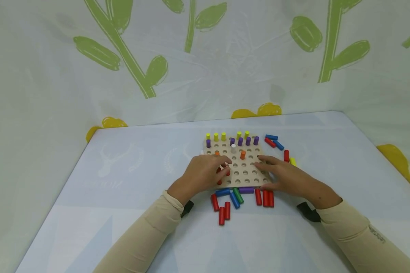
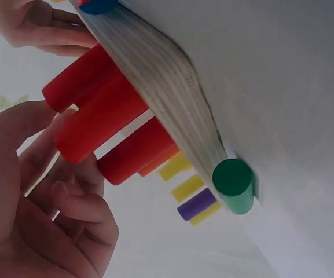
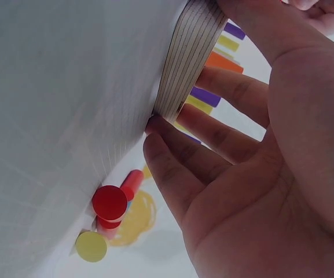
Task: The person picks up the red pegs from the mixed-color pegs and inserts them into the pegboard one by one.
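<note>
A wooden peg board (image 1: pixel 242 177) lies on the table, with pegs standing in some of its holes. My left hand (image 1: pixel 204 170) is over its front left part, thumb and index finger pinching a red peg (image 2: pixel 77 81) near its top. Two more red pegs (image 2: pixel 100 121) stand right beside it, and the other left fingers are curled loosely. My right hand (image 1: pixel 288 177) rests at the board's right side. Its fingers are spread and mostly straight along the edge (image 3: pixel 193 52), with the thumb by the front right corner.
Yellow pegs (image 1: pixel 223 136) and purple pegs (image 1: pixel 240 141) fill much of the far rows; a white peg (image 1: pixel 233 148) and an orange peg (image 1: pixel 243 154) stand mid-board. Loose red pegs (image 1: pixel 221 215), blue pegs (image 1: pixel 235 200) and a green peg (image 1: pixel 238 195) lie in front. Several loose pegs lie right.
</note>
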The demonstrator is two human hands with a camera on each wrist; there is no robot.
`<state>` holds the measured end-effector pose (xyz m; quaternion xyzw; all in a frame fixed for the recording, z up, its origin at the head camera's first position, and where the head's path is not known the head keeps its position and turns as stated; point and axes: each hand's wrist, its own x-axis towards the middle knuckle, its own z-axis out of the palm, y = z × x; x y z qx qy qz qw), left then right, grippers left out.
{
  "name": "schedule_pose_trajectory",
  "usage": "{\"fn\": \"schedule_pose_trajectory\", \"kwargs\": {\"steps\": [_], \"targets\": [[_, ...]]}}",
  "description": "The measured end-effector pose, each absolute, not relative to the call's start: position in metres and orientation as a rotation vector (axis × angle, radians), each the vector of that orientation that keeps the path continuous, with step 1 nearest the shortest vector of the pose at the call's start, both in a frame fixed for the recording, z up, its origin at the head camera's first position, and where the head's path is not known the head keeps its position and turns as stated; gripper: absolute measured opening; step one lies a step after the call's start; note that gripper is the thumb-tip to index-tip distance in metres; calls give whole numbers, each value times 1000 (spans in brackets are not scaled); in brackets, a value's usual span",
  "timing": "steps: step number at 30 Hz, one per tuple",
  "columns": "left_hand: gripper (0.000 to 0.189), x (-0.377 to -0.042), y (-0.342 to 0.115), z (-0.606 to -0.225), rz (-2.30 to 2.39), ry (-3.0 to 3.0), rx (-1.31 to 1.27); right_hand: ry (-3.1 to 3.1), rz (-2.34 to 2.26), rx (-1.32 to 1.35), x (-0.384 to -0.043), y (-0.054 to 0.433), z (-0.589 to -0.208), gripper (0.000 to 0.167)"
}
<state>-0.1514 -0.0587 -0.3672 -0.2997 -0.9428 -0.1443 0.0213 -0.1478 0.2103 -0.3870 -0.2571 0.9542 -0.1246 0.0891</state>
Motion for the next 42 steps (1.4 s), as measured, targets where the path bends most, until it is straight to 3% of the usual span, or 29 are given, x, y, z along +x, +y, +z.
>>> {"fn": "schedule_pose_trajectory", "kwargs": {"steps": [11, 23, 42], "targets": [[24, -140, -66, -349, -477, -2896, -873, 2824, -385, -738, -148, 210, -386, 76], [16, -106, -90, -356, -518, -2967, -895, 2820, -382, -750, -148, 209, -386, 76], [29, -99, -98, -367, -419, -3208, -932, 2837, -363, -750, -146, 209, -385, 75]]}}
